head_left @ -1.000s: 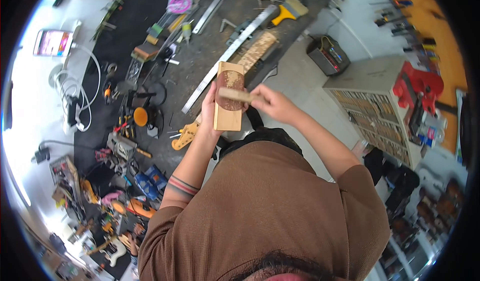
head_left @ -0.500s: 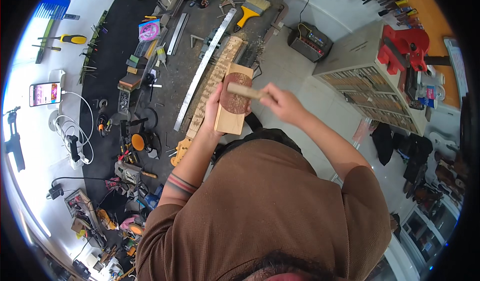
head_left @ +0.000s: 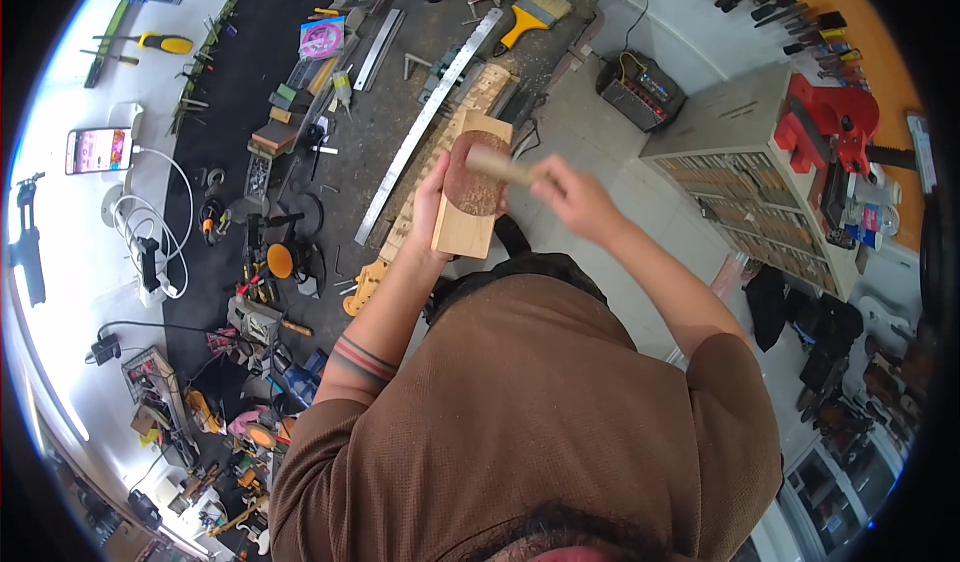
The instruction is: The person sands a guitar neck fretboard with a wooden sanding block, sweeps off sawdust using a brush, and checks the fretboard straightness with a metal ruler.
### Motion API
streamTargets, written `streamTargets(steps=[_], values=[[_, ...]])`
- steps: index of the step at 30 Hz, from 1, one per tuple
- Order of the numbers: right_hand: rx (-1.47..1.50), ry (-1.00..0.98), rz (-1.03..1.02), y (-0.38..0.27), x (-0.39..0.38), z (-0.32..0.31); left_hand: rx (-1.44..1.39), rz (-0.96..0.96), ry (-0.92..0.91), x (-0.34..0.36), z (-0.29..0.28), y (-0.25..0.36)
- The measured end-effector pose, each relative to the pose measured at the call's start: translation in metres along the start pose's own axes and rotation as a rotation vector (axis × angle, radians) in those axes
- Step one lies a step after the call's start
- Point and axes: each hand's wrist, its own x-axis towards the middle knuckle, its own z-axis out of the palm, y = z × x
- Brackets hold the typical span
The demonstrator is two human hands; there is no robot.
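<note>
My left hand (head_left: 428, 202) grips a pale wooden block (head_left: 462, 234) from its left side, above the workbench. On the block's upward face is a reddish-brown, round-edged patch (head_left: 474, 194) that looks like sandpaper, dusted with sawdust. Closed round a short, pale wooden stick-like tool (head_left: 497, 166), my right hand (head_left: 577, 200) keeps its far end over the patch. Motion blurs the tool, so its exact kind is unclear. Beneath the block, a guitar neck with a pale headstock (head_left: 366, 287) lies along the bench, partly hidden by my left hand and the block.
A long steel ruler (head_left: 425, 132) lies beside the neck. Farther off is a yellow-handled paintbrush (head_left: 530, 20). Several tools and a round orange piece (head_left: 281, 260) crowd the bench's left. To the right stand a small amplifier (head_left: 640, 90) and a cabinet (head_left: 745, 187) bearing a red vise (head_left: 828, 122).
The whole view has shifted slightly. My right hand and the stick-like tool have moved a little rightward over the block. Less loose sawdust shows on the patch.
</note>
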Motion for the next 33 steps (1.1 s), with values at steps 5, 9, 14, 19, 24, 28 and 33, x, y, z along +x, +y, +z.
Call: streamTargets(steps=[5,9,14,19,24,28,33], values=[[0.061,-0.006,-0.019,-0.008,-0.002,0.017,-0.06,-0.011,0.09,-0.001,0.003,0.011],[0.033,-0.017,0.049,-0.01,0.014,0.012,0.01,0.001,0.008,-0.007,-0.018,0.007],[-0.053,-0.028,0.004,-0.012,0.034,0.023,-0.002,0.061,0.286,-0.036,-0.015,0.015],[-0.296,0.221,-0.083,0.047,0.143,0.024,0.055,0.169,0.237,-0.092,-0.052,0.041],[-0.348,-0.209,-0.125,-0.005,0.253,0.097,1.889,0.605,1.229,-0.159,-0.109,0.077],[-0.526,0.133,-0.339,-0.003,0.308,0.15,1.673,0.557,1.073,-0.174,-0.119,0.073],[-0.473,0.368,-0.544,-0.041,0.262,0.198,2.155,0.542,0.606,-0.171,-0.144,0.051]])
